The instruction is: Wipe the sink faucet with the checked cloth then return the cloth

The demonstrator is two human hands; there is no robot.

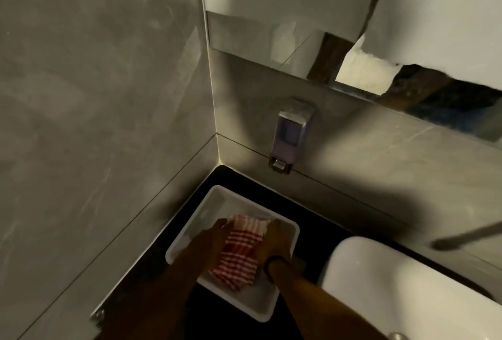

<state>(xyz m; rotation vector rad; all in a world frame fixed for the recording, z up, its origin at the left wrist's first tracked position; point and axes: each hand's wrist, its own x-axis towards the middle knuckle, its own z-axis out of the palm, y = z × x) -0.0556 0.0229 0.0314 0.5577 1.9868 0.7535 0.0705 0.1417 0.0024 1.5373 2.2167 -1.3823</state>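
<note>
A red-and-white checked cloth (239, 255) lies in a white rectangular tray (212, 201) on a black counter in the corner. My left hand (210, 239) holds the cloth's left side and my right hand (275, 244), with a dark band at the wrist, holds its right side. Both hands are inside the tray with fingers on the cloth. A dark faucet spout (461, 238) reaches in from the right edge above the white sink (394, 285).
Grey tiled walls meet in a corner close behind the tray. A soap dispenser (289, 136) hangs on the back wall above the black counter (312, 220). A mirror (271, 41) runs along the wall higher up. The sink sits just right of the tray.
</note>
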